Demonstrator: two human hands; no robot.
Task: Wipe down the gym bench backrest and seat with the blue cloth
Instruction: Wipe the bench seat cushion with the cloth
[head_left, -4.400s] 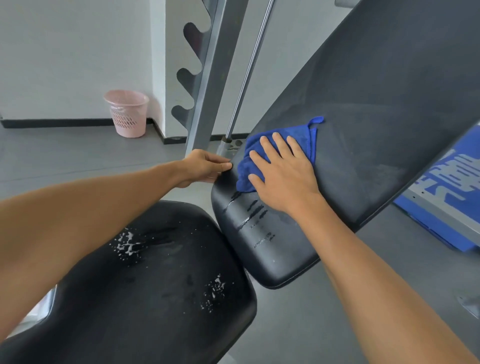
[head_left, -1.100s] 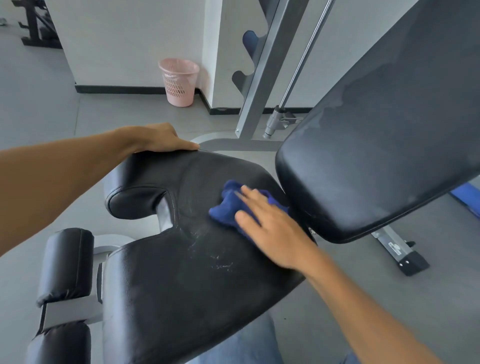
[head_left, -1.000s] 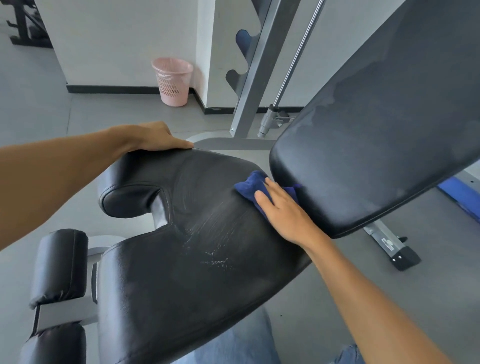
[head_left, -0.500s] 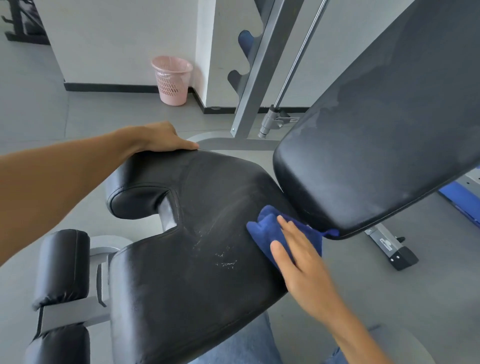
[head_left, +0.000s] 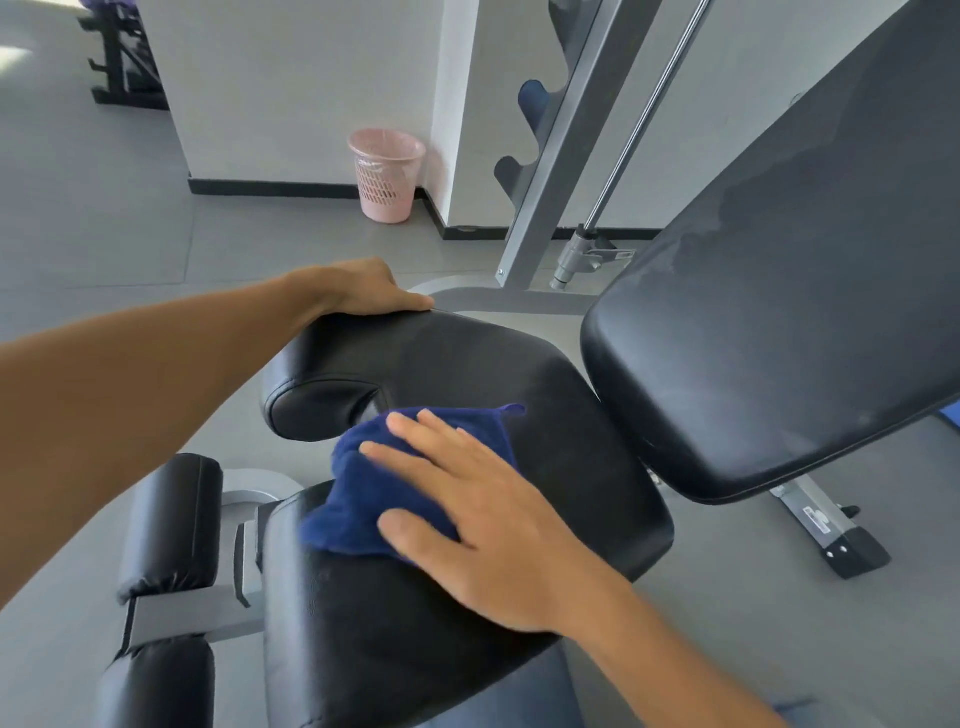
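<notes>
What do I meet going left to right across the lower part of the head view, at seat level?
Black cylindrical foam leg roller → dark blue terry cloth → right hand pressed flat on it → black padded vinyl backrest → grey metal bench foot.

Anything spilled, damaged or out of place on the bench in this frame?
Nothing damaged or spilled shows. The backrest carries a dull, patchy film with an uneven edge, probably drying moisture. The right hand presses the blue cloth flat on the seat; the left hand braces its far edge.
</notes>
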